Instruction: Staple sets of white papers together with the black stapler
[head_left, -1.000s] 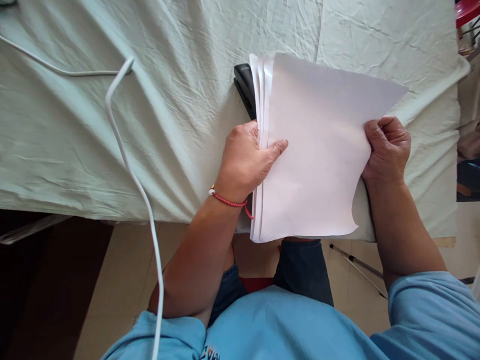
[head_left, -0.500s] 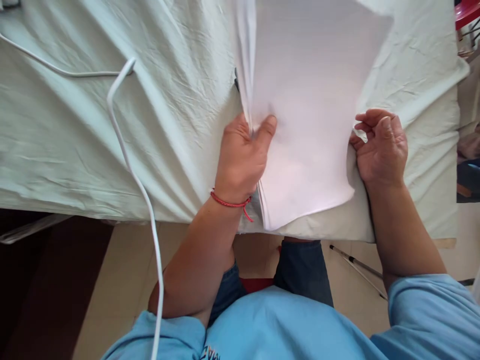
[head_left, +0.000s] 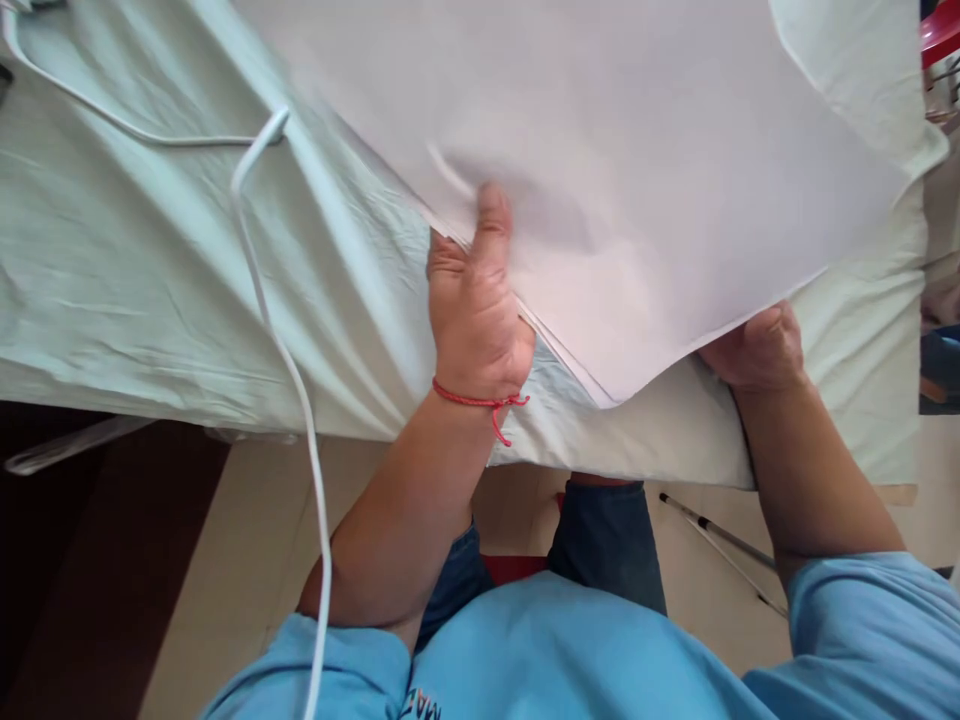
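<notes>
Large white sheets of paper (head_left: pixel 637 170) lie tilted over the cloth-covered table, running off the top of the view. Their near corner points toward me, and a few layered edges show beside it. My left hand (head_left: pixel 480 310), with a red string bracelet at the wrist, grips the left edge. Its thumb presses on top and the other fingers are hidden underneath, with a dent in the paper by the thumb. My right hand (head_left: pixel 761 350) is at the lower right edge, partly beneath the paper. Its fingers are hidden, so its hold cannot be made out.
A pale green cloth (head_left: pixel 360 370) with creases covers the table. The white cable (head_left: pixel 281 350) runs across its left side and hangs over the front edge toward me. Thin dark poles (head_left: pixel 720 535) are on the floor under the right side. A red object (head_left: pixel 941 35) stands at the upper right.
The paper has turned and spread wider to both sides, with its near corner raised off the table edge. My right hand has moved from beside the paper to under its edge.
</notes>
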